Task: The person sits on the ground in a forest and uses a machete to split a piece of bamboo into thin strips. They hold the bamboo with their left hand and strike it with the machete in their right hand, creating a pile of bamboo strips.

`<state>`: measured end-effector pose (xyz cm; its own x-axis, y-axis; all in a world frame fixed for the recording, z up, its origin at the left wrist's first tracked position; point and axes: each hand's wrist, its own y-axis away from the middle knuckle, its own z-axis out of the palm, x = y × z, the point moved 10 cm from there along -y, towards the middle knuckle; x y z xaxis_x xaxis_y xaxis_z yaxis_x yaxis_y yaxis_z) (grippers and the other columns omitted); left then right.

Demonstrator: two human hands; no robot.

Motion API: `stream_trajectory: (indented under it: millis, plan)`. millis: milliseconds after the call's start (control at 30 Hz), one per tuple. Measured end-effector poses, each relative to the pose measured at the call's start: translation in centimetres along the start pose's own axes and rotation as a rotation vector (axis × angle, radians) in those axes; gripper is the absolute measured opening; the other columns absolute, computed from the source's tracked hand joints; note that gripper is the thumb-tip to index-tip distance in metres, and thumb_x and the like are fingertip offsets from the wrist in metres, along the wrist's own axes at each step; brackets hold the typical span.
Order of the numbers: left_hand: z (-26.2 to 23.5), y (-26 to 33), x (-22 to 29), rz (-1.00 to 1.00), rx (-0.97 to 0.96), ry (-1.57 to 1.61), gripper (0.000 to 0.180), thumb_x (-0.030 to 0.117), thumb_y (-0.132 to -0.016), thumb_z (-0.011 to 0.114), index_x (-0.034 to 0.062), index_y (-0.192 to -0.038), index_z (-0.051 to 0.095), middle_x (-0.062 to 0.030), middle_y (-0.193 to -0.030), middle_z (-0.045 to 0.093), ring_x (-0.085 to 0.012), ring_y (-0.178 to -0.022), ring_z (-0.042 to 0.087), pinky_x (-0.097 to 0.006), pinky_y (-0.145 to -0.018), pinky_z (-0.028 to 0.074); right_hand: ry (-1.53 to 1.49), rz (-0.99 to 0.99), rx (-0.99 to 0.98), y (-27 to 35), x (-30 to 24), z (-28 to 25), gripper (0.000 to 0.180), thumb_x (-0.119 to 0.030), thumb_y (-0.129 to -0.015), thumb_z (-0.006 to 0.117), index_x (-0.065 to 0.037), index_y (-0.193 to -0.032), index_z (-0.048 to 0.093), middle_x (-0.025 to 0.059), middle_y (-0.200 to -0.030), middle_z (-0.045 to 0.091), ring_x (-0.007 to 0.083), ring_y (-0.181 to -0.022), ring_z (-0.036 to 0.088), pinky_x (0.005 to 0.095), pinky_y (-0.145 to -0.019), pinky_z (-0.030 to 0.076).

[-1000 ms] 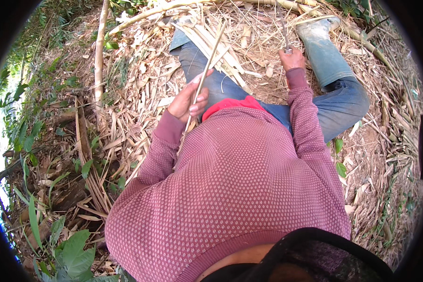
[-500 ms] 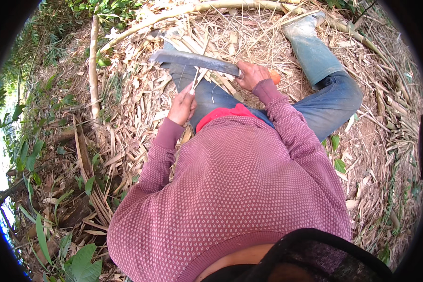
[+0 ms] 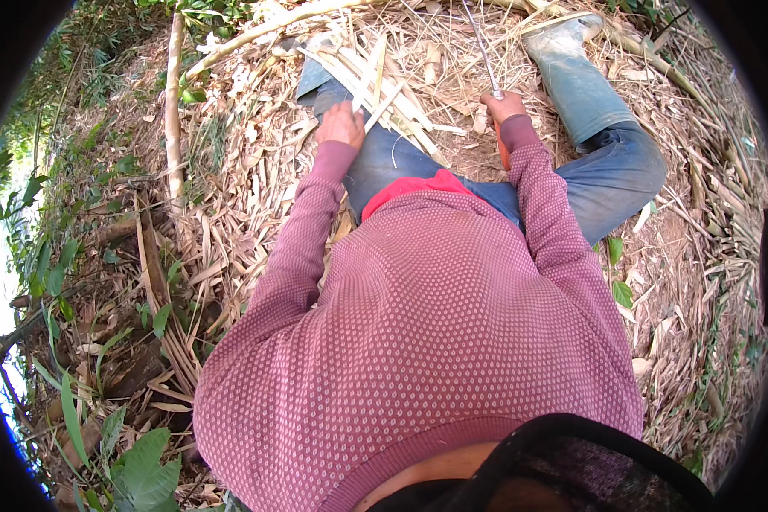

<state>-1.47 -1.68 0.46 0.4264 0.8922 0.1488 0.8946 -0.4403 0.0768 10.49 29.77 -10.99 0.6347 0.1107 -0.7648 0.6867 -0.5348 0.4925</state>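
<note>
My left hand (image 3: 340, 127) rests over my thigh at the near end of a bundle of pale split bamboo strips (image 3: 414, 113). Its fingers are curled at a bamboo strip (image 3: 372, 75) that slants away from them; the fingertips are partly hidden. On the right, my right hand (image 3: 504, 107) is closed around the orange handle (image 3: 501, 152) of a machete. Its blade (image 3: 480, 38) points away from me, seen nearly edge-on as a thin line, with the tip at the upper border.
My legs in blue jeans and rubber boots (image 3: 584, 102) are bent apart on ground covered with dry husks and shavings. A long bamboo pole (image 3: 273, 34) lies across the far side. A thin upright stem (image 3: 172, 111) and green leaves (image 3: 149, 469) stand at the left.
The machete has swung from lying crosswise over the strips to pointing away, and my right hand has moved right. My left hand has moved forward to the strip bundle.
</note>
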Motion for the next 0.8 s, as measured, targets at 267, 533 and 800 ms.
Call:
stream_trajectory:
  millis: [267,533,800]
  plan:
    - [6.1,1.2,0.2,0.028,-0.382,-0.037,0.034,0.034,-0.081,0.056,0.0061,-0.101,0.054,-0.0194,-0.098,0.061,-0.0349,-0.092,0.059,-0.043,-0.079,0.046,0.011,-0.050,-0.049,-0.5,0.4,1.7,0.025,-0.022,-0.071,0.066,0.001,-0.072,0.056,0.0060,-0.054,0.052,0.0150,-0.042,0.050,0.0303,-0.040,0.040]
    - [2.1,3.7,-3.4,-0.438,-0.482,1.245,0.013,0.018,-0.089,0.053,0.0067,-0.092,0.049,-0.0031,-0.070,0.052,-0.0076,-0.058,0.052,-0.019,-0.047,0.042,0.007,-0.039,0.020,-1.3,0.8,1.1,0.033,-0.035,-0.068,0.063,-0.002,-0.075,0.064,0.0122,-0.062,0.062,0.0217,-0.056,0.060,0.0348,-0.059,0.048]
    - [2.1,-2.5,2.2,-0.347,-0.345,1.799,0.019,0.019,-0.088,0.057,0.0017,-0.093,0.051,-0.0065,-0.080,0.061,-0.0137,-0.070,0.064,-0.023,-0.058,0.056,-0.528,-0.109,-0.216,4.0,-5.3,2.6,0.023,-0.008,-0.070,0.074,0.000,-0.081,0.055,0.0058,-0.064,0.058,0.0126,-0.048,0.054,0.0224,-0.047,0.048]
